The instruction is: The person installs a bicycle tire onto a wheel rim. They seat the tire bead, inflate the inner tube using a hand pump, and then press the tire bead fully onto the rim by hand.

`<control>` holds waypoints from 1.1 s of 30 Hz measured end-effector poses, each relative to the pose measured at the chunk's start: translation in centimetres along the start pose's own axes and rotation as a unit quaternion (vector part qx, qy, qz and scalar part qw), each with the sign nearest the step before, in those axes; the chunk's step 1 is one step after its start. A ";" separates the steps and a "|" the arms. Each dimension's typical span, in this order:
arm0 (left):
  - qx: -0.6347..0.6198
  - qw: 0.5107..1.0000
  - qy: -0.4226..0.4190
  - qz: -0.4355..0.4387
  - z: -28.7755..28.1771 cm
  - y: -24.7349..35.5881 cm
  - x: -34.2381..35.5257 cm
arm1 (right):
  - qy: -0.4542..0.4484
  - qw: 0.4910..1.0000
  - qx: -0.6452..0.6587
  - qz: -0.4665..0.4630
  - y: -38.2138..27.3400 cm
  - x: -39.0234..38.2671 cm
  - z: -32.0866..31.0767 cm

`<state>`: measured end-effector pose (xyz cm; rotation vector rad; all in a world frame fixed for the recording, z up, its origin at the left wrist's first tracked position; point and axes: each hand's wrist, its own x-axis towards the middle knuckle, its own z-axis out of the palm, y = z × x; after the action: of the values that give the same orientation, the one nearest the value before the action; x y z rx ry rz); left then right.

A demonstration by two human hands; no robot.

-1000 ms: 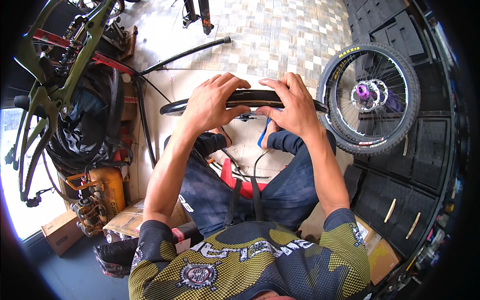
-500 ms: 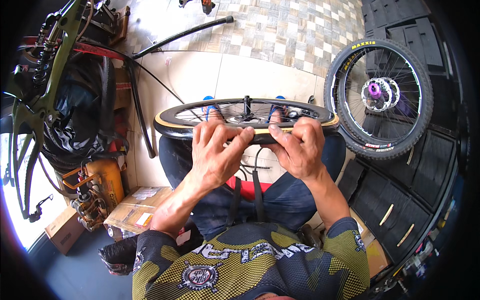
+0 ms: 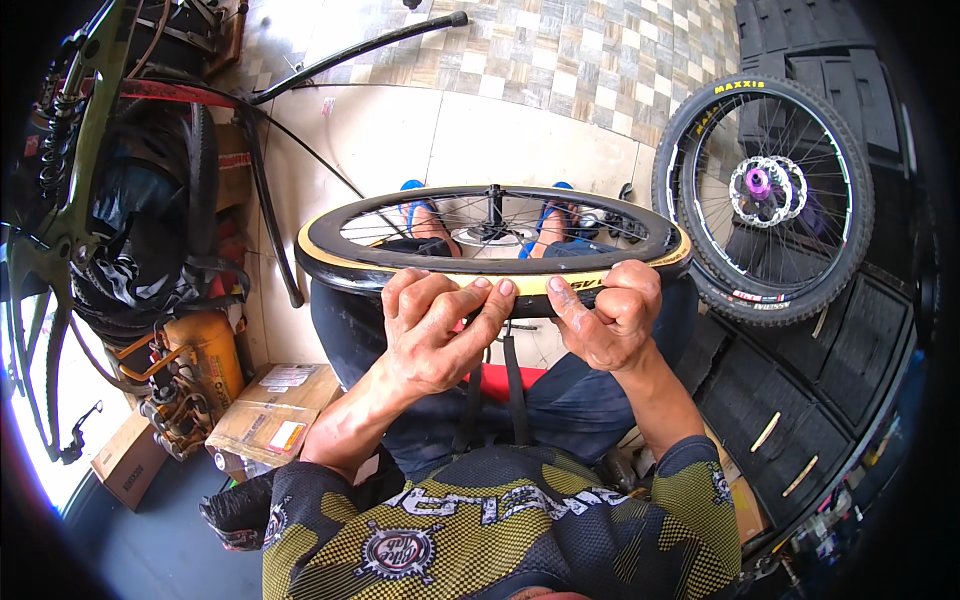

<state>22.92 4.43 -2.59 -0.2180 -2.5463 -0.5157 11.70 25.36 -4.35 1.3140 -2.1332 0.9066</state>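
Observation:
Tilted across my lap is a bicycle wheel (image 3: pixel 375 259) with a deep black rim, dark spokes and a tan-walled black tyre (image 3: pixel 530 285). My left hand (image 3: pixel 437 325) grips the tyre's near edge, thumb pressed on the tan sidewall and fingers curled at its outer side. Just to its right, my right hand (image 3: pixel 608 318) pinches the same edge, thumb on the sidewall and fingers bent. A small gap of tyre shows between the two thumbs. The hub (image 3: pixel 494 212) stands up in the wheel's middle. The tyre's underside is hidden.
Two knobby-tyred wheels (image 3: pixel 765 200) with purple hubs lean at the right over black slatted panels (image 3: pixel 790 400). A green bike frame (image 3: pixel 85 150) stands at the left, near a black stand leg (image 3: pixel 270 215). Below are a yellow machine (image 3: pixel 205 365) and a cardboard box (image 3: pixel 275 410).
The wheel has tipped so more of its face and tan sidewall shows. Both hands have moved slightly down toward me, still gripping the tyre, with the thumbs shifted on its near edge.

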 end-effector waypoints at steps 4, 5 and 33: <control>-0.003 1.000 0.018 0.002 0.5 -0.4 0.5 | 0.007 1.000 -0.005 -0.003 0.4 0.4 0.5; -0.003 1.000 0.022 0.004 0.6 -0.6 0.6 | 0.004 1.000 -0.004 -0.002 0.6 0.5 0.6; -0.008 0.997 0.074 -0.016 2.7 -2.4 2.8 | 0.028 0.999 -0.027 0.011 2.6 2.2 2.4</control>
<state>18.68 3.47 -3.93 -0.1397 -2.4061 -0.5449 8.33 23.12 -5.23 1.2288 -2.1180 0.8782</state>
